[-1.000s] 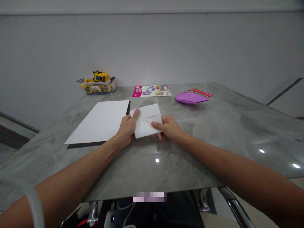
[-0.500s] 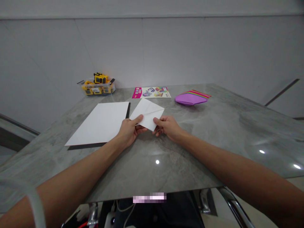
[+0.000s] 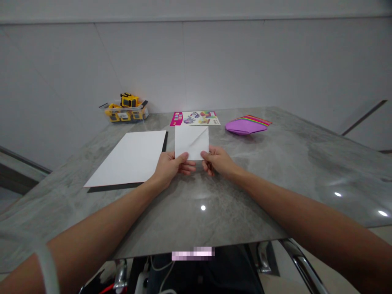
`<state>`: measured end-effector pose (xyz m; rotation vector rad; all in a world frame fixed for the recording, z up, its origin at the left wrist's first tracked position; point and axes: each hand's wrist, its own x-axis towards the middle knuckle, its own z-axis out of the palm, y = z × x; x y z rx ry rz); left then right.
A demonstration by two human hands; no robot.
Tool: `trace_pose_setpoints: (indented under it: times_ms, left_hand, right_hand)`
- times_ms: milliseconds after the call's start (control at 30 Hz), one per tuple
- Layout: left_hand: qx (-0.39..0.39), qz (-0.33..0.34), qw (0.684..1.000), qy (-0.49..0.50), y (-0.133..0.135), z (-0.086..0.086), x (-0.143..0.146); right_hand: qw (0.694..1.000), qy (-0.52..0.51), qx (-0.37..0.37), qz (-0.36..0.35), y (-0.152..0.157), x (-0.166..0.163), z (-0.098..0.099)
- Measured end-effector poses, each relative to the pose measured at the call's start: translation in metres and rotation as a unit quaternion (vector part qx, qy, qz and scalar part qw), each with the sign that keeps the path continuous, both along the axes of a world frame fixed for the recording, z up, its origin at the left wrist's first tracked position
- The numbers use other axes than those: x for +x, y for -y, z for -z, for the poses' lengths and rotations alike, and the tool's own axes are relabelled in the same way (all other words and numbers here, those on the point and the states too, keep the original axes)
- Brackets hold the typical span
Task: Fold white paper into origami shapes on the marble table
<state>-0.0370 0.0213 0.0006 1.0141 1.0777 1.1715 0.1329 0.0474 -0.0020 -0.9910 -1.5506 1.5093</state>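
The illustrated card [image 3: 196,118], pink at one end and printed with colourful figures, lies flat on the grey marbled counter [image 3: 275,171] close to the wall [image 3: 226,65], and everything else can be placed from it. The folded white paper [image 3: 188,141] is on the near side of the card, directly in front of it, with its far edge just beside the card's near edge as seen from above. A slanting fold line runs across its face from the far right corner toward the middle. The left hand [image 3: 168,168] pinches the near left corner, thumb on top and fingers curled underneath; the right hand [image 3: 222,161] pinches the near right corner in the same way, so each grip is closed on the paper. Whether the paper touches the counter cannot be told. To the left of the card and nearer the person, a large white sheet [image 3: 128,159] lies over a black sheet [image 3: 114,188] that shows along two edges, close to the left hand. Farther left of the card, a clear plastic box [image 3: 128,119] holds yellow and black toy pieces [image 3: 130,100]. To the card's right sits a purple paper bundle [image 3: 246,126] with rainbow-striped edges, apart from the right hand.
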Motion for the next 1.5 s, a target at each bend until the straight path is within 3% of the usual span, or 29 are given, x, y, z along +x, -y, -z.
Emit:
trace_pose_setpoints:
  times_ms: [200,400,567,667,767,833,967,1200,1500]
  left_hand:
    - [-0.012,0.056,0.998,-0.035,0.007,-0.001,0.002]
    - [-0.010,0.088,0.996,-0.026,0.008,0.002,0.002]
    - [0.028,0.025,0.999,-0.033,0.007,0.003,0.004]
    - [0.065,-0.035,0.997,-0.025,0.005,0.003,0.003]
    - [0.074,-0.045,0.996,-0.014,0.005,0.003,0.002]
    - [0.065,-0.028,0.997,-0.015,0.005,0.003,0.001]
    - [0.035,0.020,0.999,-0.019,0.007,0.002,0.001]
    - [-0.036,0.138,0.990,-0.022,0.009,-0.002,-0.002]
    - [-0.048,0.143,0.988,-0.046,0.009,-0.006,-0.004]
  right_hand:
    - [0.998,0.031,0.046,0.041,-0.001,0.008,-0.001]
    - [0.997,0.000,0.074,0.017,0.000,0.006,0.001]
    - [0.995,0.020,0.092,0.035,0.003,0.004,0.001]
    - [0.997,0.036,0.068,-0.013,0.007,0.002,0.002]
    - [0.996,0.056,0.056,-0.035,0.009,0.000,0.004]
    - [0.997,0.049,0.062,-0.002,0.007,0.000,0.004]
    - [0.993,-0.058,0.069,0.070,-0.002,0.002,0.007]
    - [0.991,-0.125,0.022,0.033,0.002,0.001,0.006]
    - [0.993,-0.070,0.062,0.073,-0.011,0.007,0.009]
